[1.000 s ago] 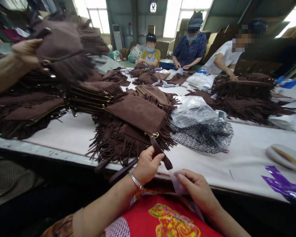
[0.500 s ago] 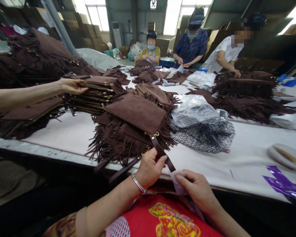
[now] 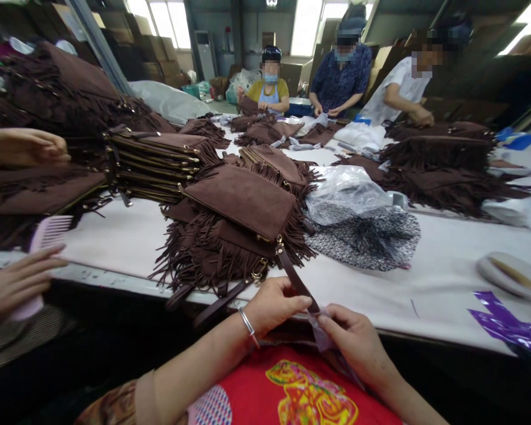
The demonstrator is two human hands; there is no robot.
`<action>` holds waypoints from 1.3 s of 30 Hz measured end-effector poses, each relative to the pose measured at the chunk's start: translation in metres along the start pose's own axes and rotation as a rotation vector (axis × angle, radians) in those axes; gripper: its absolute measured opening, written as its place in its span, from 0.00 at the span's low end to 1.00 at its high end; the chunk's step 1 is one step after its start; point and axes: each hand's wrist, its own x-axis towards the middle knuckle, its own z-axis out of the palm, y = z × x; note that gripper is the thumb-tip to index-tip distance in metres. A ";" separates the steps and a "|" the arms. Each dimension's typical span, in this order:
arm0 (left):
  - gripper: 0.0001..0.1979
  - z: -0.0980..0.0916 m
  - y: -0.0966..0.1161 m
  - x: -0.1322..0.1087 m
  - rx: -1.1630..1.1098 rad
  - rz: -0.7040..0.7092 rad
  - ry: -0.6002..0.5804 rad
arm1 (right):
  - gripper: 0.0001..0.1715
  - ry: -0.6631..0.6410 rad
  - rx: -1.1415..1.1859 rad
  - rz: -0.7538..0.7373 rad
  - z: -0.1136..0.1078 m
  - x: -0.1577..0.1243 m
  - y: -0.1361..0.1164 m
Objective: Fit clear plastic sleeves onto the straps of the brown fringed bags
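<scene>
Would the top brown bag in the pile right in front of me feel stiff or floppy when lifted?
The brown bag probably gives somewhat: its surface looks suede-soft. Its slim strap likely bends easily, as it curves toward the left hand.

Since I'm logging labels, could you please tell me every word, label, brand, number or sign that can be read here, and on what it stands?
None can be read.
Brown bag, dark strap: no lettering shows.
Red cloth: yellow print, no legible letters.
Background boxes: too blurred to tell.

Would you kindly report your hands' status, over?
Left hand on brown strap; right hand pinching translucent film at strap's end. Strap joined to fringed bag. No obstruction seen.
</scene>
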 end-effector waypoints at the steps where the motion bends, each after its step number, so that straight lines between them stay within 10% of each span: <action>1: 0.08 0.000 0.001 0.000 0.034 0.009 -0.001 | 0.18 0.003 -0.005 -0.005 0.000 0.000 0.001; 23: 0.04 0.002 0.003 -0.010 0.488 0.496 0.217 | 0.15 0.002 0.053 -0.028 0.000 0.002 0.009; 39: 0.06 0.005 -0.009 -0.007 0.307 0.286 0.071 | 0.14 -0.030 0.083 -0.157 0.005 0.009 -0.001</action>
